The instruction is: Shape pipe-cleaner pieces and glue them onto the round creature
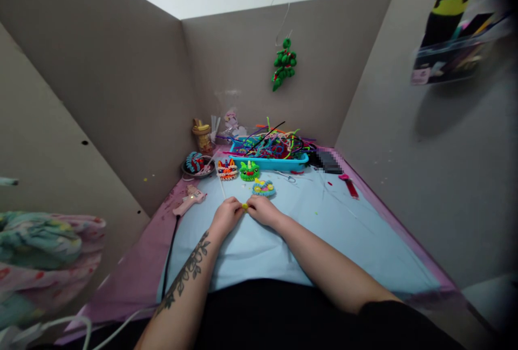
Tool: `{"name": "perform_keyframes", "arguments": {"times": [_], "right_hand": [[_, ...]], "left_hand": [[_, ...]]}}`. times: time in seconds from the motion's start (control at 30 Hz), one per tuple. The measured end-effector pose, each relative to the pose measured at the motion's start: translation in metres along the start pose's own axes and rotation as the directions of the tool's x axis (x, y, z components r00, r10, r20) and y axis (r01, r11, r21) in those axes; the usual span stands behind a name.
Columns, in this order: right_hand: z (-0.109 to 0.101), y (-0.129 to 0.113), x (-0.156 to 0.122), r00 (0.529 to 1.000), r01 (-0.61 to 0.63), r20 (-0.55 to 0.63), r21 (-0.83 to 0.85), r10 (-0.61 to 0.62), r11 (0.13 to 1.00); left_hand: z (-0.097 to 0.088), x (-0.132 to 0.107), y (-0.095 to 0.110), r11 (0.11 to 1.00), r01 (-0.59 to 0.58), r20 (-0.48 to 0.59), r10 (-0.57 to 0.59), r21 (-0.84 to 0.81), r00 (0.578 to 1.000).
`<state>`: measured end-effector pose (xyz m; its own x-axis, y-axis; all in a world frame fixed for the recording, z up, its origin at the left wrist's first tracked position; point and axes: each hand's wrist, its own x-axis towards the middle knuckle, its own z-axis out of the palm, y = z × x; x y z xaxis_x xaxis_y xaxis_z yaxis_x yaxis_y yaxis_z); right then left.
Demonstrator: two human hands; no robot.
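My left hand (227,215) and my right hand (264,211) meet over the blue table cover, fingertips pinched on a small yellow piece (245,206). It looks like coiled pipe cleaner, though most of it is hidden by the fingers. A thin white stick (222,186) slants up behind my left hand; whether that hand touches it I cannot tell. Just beyond my right hand lies a blue and yellow fuzzy figure (263,188). Behind it stand a green fuzzy animal head (250,171) and an orange and white one (227,170).
A blue tray (269,163) heaped with colourful pipe cleaners is at the back. A pink glue gun (189,200) with a black cord lies left, near a round bowl (198,169). Scissors (286,176) and a red-handled tool (349,186) lie right. Grey panels enclose three sides.
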<state>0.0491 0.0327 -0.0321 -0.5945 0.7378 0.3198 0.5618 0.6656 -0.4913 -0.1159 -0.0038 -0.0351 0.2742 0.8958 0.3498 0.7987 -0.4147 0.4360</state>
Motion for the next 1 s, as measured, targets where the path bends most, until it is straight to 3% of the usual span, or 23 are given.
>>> {"name": "perform_keyframes", "arguments": {"times": [0.63, 1.0], "right_hand": [[0.0010, -0.0007, -0.0020, 1.000, -0.013, 0.018, -0.027, 0.013, 1.000], [-0.0003, 0.0010, -0.0001, 0.996, -0.005, -0.089, 0.097, 0.013, 0.995]], "left_hand": [[0.0001, -0.0007, 0.0016, 0.999, -0.006, 0.015, 0.005, 0.047, 1.000], [-0.0037, -0.0013, 0.0057, 0.998, 0.009, 0.011, -0.010, 0.055, 1.000]]}}
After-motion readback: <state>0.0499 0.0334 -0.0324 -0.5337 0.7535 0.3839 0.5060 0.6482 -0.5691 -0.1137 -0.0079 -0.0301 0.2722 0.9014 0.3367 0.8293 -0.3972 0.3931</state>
